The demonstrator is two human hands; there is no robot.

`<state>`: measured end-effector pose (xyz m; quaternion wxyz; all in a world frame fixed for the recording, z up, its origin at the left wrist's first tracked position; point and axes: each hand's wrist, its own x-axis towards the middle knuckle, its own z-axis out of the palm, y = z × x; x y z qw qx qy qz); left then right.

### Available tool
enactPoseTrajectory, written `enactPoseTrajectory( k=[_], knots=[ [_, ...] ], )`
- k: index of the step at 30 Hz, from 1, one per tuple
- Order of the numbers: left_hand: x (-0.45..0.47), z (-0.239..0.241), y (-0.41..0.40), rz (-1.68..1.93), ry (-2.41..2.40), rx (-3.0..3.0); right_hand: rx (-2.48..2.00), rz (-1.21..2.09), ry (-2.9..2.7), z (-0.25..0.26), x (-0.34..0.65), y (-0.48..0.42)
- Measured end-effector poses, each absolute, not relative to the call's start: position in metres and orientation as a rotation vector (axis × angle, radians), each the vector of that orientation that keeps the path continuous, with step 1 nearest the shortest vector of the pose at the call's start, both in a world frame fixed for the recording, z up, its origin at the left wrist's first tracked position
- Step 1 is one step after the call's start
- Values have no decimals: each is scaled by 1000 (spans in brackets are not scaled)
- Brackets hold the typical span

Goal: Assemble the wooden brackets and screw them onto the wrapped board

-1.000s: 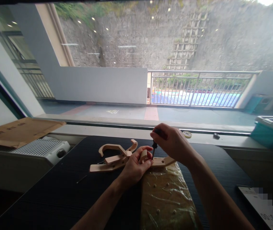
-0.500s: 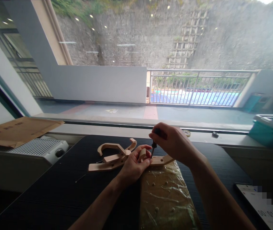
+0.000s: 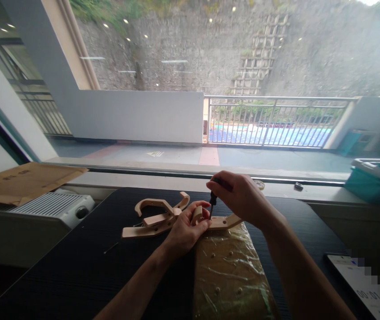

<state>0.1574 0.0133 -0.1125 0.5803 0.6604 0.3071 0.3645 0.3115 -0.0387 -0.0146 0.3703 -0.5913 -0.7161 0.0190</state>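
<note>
Wooden hook, lower centre of frame, clamped by left hand; screwdriver, gripped by right hand, stands on it, driving apparently under way, one hole seemingly unfilled, other wooden pieces, centre-left, seemingly unworked.

Wooden hooks: obstacle at left

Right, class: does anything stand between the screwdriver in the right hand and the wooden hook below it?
Nothing visible does: the screwdriver in the right hand points down at the wooden hook. The left hand holds the hook close beside the shaft without crossing it; exact contact is too small to tell.
</note>
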Motion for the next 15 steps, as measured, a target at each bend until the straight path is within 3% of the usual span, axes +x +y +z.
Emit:
enactPoseTrajectory(
  k=[15],
  knots=[
    [158,-113,14,848,713,1533,-1493,39,-1856,-15,313,-39]
  ],
)
